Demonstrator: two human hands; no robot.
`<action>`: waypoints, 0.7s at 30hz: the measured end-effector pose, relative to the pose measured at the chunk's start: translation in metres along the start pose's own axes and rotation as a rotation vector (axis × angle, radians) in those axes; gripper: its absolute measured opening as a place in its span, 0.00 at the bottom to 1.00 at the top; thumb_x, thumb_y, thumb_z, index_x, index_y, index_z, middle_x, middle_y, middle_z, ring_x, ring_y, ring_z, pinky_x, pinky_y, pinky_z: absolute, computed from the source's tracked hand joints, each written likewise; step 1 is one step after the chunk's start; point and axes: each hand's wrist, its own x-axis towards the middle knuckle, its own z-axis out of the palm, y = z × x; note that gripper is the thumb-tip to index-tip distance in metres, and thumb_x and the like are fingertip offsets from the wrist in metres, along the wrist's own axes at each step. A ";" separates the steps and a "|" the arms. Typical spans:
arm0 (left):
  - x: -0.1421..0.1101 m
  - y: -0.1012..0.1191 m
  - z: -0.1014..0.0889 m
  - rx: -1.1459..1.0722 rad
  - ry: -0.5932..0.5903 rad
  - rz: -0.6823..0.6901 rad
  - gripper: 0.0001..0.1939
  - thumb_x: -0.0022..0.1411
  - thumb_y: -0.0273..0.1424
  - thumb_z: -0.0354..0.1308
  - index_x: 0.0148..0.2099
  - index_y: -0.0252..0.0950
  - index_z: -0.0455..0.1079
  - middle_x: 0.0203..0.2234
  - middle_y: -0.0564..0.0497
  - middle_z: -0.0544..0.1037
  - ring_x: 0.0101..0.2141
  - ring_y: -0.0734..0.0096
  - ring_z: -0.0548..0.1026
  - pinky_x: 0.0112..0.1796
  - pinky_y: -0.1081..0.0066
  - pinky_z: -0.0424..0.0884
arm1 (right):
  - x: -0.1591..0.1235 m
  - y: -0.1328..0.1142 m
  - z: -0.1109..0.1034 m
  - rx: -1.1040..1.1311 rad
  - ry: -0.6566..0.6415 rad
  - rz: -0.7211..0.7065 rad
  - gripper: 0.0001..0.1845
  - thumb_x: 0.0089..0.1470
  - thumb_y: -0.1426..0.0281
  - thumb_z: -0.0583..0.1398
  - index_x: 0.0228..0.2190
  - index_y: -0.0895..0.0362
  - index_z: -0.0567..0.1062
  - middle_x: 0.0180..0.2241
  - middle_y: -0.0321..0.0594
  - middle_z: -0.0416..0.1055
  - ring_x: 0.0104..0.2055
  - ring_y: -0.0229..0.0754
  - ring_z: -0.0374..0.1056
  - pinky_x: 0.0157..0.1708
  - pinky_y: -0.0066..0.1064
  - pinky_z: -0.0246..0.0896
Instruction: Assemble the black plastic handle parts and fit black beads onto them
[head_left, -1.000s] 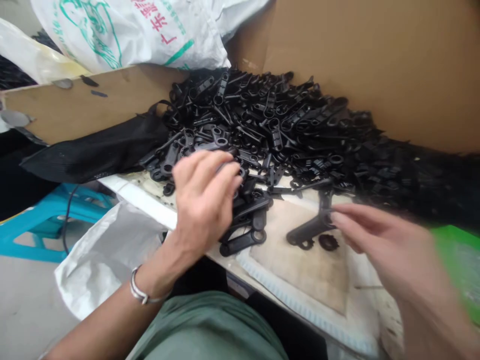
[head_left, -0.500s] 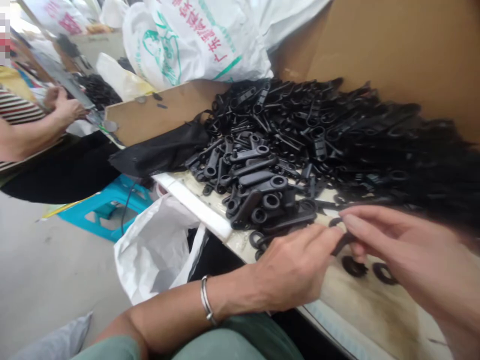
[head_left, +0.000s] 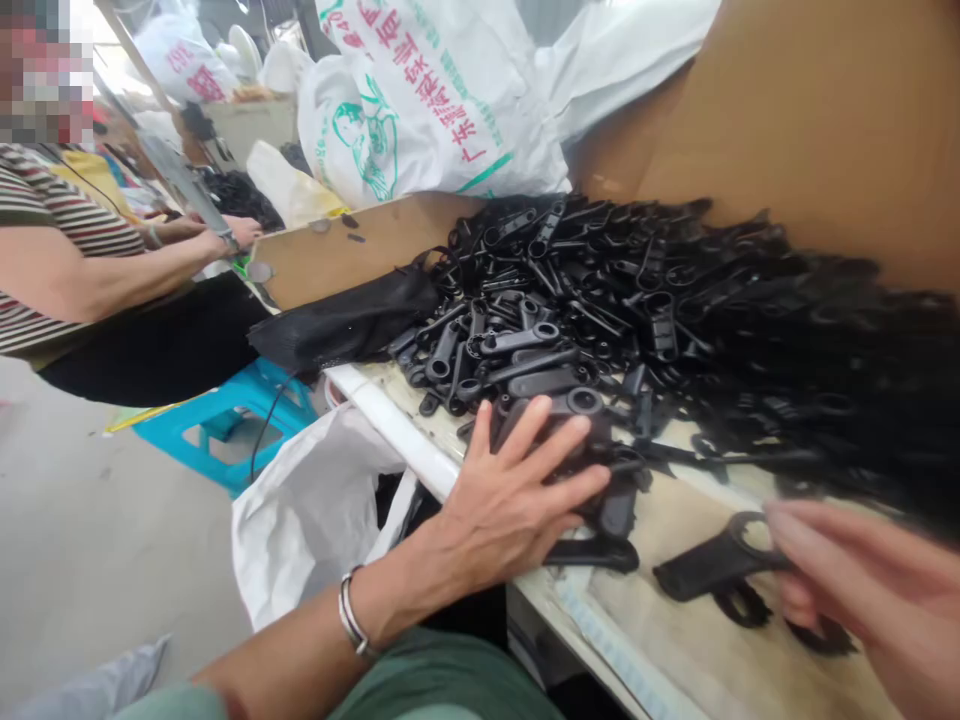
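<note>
A big heap of black plastic handle parts (head_left: 637, 300) lies on the worktable (head_left: 675, 640) against a cardboard wall. My left hand (head_left: 517, 495) rests flat, fingers spread, on a few black parts at the heap's near edge. My right hand (head_left: 862, 590), low at the right, pinches a single black part (head_left: 709, 565) by its ring end, just above the table. Small black rings (head_left: 742, 605) lie under that part.
A white plastic bag (head_left: 307, 510) hangs open below the table's left edge. A black cloth (head_left: 345, 320) lies left of the heap. Printed white sacks (head_left: 435, 100) stand behind. Another person in a striped top (head_left: 52, 240) works at the far left, above a blue stool (head_left: 225, 420).
My left hand left the part my right hand holds, moved left and opened flat onto the parts at the heap's edge. My right hand dropped lower right with its part. The view swung left.
</note>
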 end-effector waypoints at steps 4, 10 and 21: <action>0.008 -0.004 0.001 -0.019 -0.025 -0.008 0.23 0.71 0.38 0.54 0.66 0.50 0.64 0.72 0.51 0.56 0.73 0.42 0.39 0.64 0.31 0.39 | -0.001 -0.018 0.000 0.055 0.047 0.163 0.22 0.28 0.53 0.72 0.28 0.52 0.83 0.17 0.37 0.74 0.18 0.42 0.68 0.20 0.29 0.71; 0.019 -0.011 0.000 -0.005 -0.013 0.000 0.22 0.70 0.37 0.56 0.64 0.50 0.66 0.71 0.49 0.59 0.72 0.40 0.44 0.62 0.27 0.44 | -0.008 -0.028 -0.012 0.113 0.077 0.191 0.20 0.31 0.56 0.72 0.29 0.53 0.82 0.17 0.35 0.74 0.19 0.40 0.68 0.22 0.27 0.71; 0.017 -0.010 -0.003 -0.011 0.158 0.098 0.19 0.72 0.39 0.56 0.60 0.39 0.69 0.65 0.41 0.68 0.69 0.45 0.57 0.64 0.29 0.28 | -0.030 -0.026 -0.011 0.251 -0.005 0.179 0.31 0.31 0.50 0.76 0.35 0.57 0.83 0.20 0.36 0.73 0.20 0.36 0.66 0.23 0.23 0.72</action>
